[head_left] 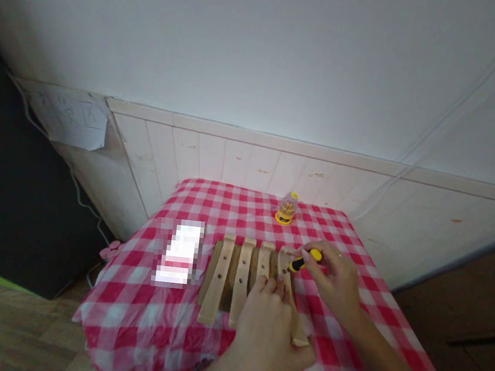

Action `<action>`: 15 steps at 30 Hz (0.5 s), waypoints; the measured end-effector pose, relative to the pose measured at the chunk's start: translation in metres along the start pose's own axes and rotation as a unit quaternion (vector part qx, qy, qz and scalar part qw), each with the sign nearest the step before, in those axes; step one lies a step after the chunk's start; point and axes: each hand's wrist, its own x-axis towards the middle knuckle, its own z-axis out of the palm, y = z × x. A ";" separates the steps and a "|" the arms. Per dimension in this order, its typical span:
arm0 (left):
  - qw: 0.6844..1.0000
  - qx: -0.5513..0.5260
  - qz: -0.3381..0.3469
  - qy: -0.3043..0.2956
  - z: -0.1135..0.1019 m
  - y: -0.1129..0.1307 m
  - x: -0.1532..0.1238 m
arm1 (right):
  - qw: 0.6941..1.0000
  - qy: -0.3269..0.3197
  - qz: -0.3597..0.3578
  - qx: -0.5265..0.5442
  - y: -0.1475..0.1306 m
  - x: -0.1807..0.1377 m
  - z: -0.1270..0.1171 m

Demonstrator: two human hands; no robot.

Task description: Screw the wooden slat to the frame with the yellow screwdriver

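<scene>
In my right hand (332, 280) is a small screwdriver (297, 265) with a yellow and black handle. Its tip end points down at the upper part of the rightmost wooden slat (300, 335), close to a dark screw or hole. My left hand (266, 326) spans that slat, fingers pressed on the wood and thumb by its lower end. Several pale slats, such as the leftmost slat (211, 302), lie side by side across a darker wooden board (207, 281). Dark screws or holes dot them. My left hand covers the lower middle of the assembly.
A red-and-white checked tablecloth (128, 314) covers the table. Left of the board lies a blurred-out bright phone-like rectangle (181, 252). Near the wall stands a clear container (288, 208) with a yellow base. White wall panelling (241, 161) borders the table's back edge.
</scene>
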 end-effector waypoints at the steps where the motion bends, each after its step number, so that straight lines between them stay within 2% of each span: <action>1: 1.000 -0.002 -0.002 -0.004 -0.001 0.000 0.000 | 0.997 0.022 -0.034 -0.072 0.000 0.000 0.000; 3: 1.000 -0.006 -0.008 -0.007 -0.003 0.001 -0.001 | 0.972 0.043 -0.103 -0.209 0.000 0.002 -0.002; 5: 1.000 -0.007 -0.011 -0.010 -0.004 0.001 -0.001 | 0.937 0.047 -0.139 -0.318 -0.004 0.006 -0.005; 7: 1.000 -0.004 -0.008 -0.011 -0.003 0.001 0.000 | 0.906 0.040 -0.137 -0.398 -0.011 0.011 -0.008; 10: 1.000 0.000 -0.003 -0.008 -0.002 0.000 0.001 | 0.876 -0.001 -0.098 -0.472 -0.025 0.014 -0.012; 13: 1.000 -0.001 -0.006 -0.003 0.000 0.000 0.002 | 0.871 -0.072 -0.074 -0.481 -0.035 0.014 -0.018; 15: 1.000 0.000 -0.006 0.000 0.000 0.000 0.002 | 0.892 -0.124 -0.085 -0.426 -0.040 0.012 -0.025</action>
